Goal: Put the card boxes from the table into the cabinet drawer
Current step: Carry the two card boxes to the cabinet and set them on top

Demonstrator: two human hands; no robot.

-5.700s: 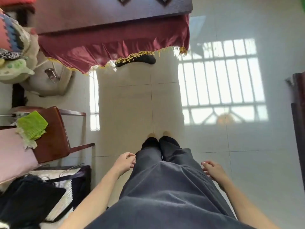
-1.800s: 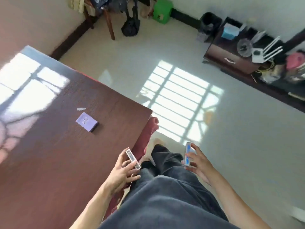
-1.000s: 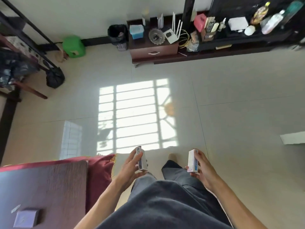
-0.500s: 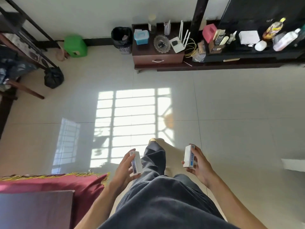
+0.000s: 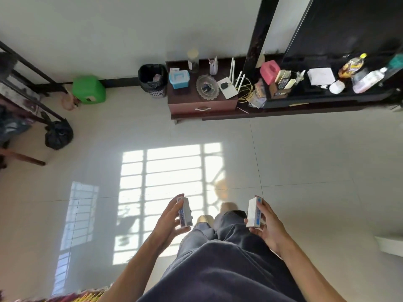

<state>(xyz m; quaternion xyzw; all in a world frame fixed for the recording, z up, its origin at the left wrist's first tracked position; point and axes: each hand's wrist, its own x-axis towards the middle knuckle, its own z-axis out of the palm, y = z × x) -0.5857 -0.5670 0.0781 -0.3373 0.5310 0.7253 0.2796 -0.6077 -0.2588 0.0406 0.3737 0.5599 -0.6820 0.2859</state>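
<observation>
Boxes in hand, cabinet ahead

Card boxes are now off the table and in transit — one in each hand. The left hand (image 5: 169,221) is wrapped around a card box (image 5: 185,212) held on edge, thumb on one broad face and fingers on the other; the right hand (image 5: 267,225) clasps a second box (image 5: 253,212) the same way, its white face turned toward the camera. Both are carried low in front of the person's dark trousers, well apart from each other.

A second ago the table's dark top with a third, purple box on it filled the lower left of the view; half a second ago only its red fringed cloth showed. Now just a blurred scrap of that fringe (image 5: 87,296) remains at the bottom edge, and the low brown cabinet (image 5: 181,99) sits larger and nearer the middle, across the sunlit floor tiles (image 5: 305,160). So the person has turned away from the table and is walking toward the drawer.

The drawer (image 5: 202,109), with its pale curved handle, looks closed. With both hands full, my guess is one box must be shifted or set down before the drawer can be pulled — and a return trip for the third box seems likely.
</observation>
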